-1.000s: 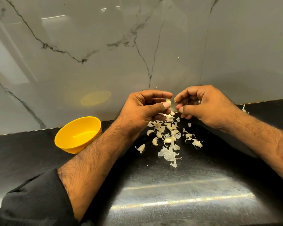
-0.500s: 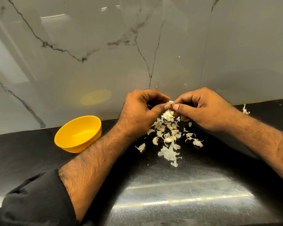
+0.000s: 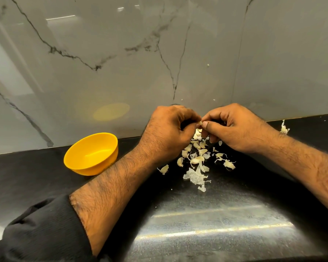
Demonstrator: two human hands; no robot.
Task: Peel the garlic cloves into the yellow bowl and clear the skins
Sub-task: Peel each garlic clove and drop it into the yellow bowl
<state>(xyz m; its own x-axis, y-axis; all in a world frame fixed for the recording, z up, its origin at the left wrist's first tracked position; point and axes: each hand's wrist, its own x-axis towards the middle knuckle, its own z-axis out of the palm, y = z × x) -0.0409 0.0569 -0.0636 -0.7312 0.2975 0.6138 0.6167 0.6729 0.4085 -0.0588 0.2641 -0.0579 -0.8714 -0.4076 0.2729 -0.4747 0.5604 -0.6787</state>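
A garlic clove (image 3: 199, 122) is pinched between the fingertips of the left hand (image 3: 167, 132) and the right hand (image 3: 235, 129), held above a black countertop (image 3: 216, 214) close to the wall. Only a small pale tip of the clove is seen; the rest is hidden by curled fingers, so its long axis and the way it points cannot be told. Both hands are curled round it, knuckles up, thumbs meeting at the middle. Directly below, a loose heap of skins (image 3: 196, 167) is scattered on the counter, thin, papery and curled, with paler, thicker pieces that may be cloves mixed in; the two are hard to separate. One stray scrap (image 3: 284, 128) lies apart by the right wrist. A yellow bowl (image 3: 91, 154), round, smooth and glossy, is set to the left of the heap, tilted slightly toward the camera; nothing is made out inside. Behind, a grey marble wall (image 3: 121, 63) with dark veins is seen. A black sleeve (image 3: 42, 233) is cut off at the lower edge.
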